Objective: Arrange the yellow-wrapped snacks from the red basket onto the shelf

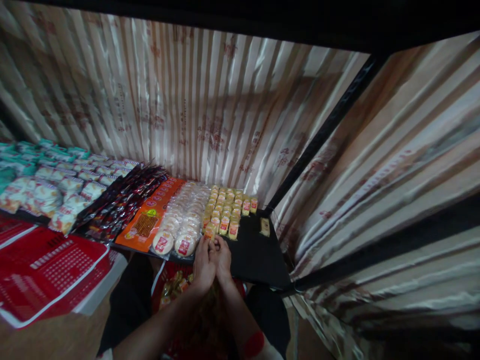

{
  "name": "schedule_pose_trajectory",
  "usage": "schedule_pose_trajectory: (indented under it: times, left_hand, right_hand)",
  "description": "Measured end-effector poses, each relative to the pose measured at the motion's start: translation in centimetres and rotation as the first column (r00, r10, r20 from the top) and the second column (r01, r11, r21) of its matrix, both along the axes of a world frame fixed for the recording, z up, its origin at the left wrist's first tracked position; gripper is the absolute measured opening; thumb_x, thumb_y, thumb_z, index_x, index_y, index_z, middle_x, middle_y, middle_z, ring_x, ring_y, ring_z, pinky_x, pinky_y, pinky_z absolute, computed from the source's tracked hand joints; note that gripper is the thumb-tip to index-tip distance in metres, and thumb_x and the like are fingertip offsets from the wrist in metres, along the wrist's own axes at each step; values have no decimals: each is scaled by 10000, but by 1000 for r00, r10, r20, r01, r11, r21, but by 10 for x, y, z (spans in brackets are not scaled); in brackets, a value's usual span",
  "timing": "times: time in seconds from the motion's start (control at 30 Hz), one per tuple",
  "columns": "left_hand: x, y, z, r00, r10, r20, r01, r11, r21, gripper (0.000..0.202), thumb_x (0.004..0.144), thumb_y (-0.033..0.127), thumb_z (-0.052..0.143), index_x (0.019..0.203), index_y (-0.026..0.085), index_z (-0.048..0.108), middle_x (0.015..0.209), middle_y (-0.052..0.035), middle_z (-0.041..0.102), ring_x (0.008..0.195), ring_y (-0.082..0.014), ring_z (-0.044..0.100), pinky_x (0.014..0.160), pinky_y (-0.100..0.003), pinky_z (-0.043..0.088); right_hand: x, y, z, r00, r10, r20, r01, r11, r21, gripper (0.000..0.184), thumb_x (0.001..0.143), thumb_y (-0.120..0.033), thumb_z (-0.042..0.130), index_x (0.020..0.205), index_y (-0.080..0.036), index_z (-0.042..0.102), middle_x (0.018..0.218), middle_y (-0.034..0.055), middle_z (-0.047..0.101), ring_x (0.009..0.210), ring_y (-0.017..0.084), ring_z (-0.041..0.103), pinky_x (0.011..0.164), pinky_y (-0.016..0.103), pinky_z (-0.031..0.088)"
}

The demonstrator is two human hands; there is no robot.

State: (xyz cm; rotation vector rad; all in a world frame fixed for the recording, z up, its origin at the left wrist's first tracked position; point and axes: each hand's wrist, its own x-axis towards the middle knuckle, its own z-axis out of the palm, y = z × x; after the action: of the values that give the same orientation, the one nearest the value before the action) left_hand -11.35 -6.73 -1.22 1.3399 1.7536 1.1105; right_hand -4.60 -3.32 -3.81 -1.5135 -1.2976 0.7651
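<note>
My left hand (204, 260) and my right hand (222, 256) are side by side at the shelf's front edge. Their fingers are closed together around a small yellow snack packet (210, 231). How much of it each hand grips is partly hidden. Just behind my fingertips are rows of similar yellow packets (224, 225) with red labels. To the left lie round white crackers (184, 245) in clear wrap. One pale packet (264, 227) lies apart on the black shelf (258, 257). Below my forearms, a red container holds more yellow packets (174, 287).
Left along the shelf are an orange snack bag (144, 222), dark shiny packets (116, 205), white bags (71, 187) and green packs (22, 157). A red bag (52, 270) is at lower left. Pleated curtain (210, 110) and a dark post (322, 135) stand behind.
</note>
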Motion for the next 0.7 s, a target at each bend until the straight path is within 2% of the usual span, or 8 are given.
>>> schedule_pose_trajectory:
  times: [0.17,0.37,0.5,0.7]
  left_hand:
    - [0,6,1,999,-27,17,28,998,-50,458,837,212,361,1242,55,507,1411,-167,402,1324,-215,353,1134,-354,239]
    - [-1,11,-2,997,-50,53,55,995,-88,486,862,239,324,1300,73,454,1449,-135,352,1344,-176,316,1144,-312,206]
    - [1,15,-9,997,-28,77,33,997,-66,482,860,228,318,1300,88,455,1445,-120,363,1326,-173,350,1139,-325,225]
    - [2,17,-15,998,-16,60,18,999,-40,465,853,223,345,1277,93,485,1429,-114,389,1326,-182,350,1140,-343,232]
  right_hand:
    - [-2,7,2,1000,14,0,-14,1000,1,290,724,-321,495,915,-190,669,814,30,615,582,119,557,594,236,476]
    - [-4,14,3,997,76,19,-75,997,-26,337,709,-247,436,969,-204,648,863,19,620,596,114,553,625,236,480]
    - [-5,17,0,999,45,-15,-45,998,-53,320,728,-266,403,966,-197,606,854,25,636,644,128,586,664,246,489]
    - [-5,14,-1,999,19,50,-18,1000,-16,242,728,-295,455,930,-200,548,866,38,648,657,142,601,657,256,485]
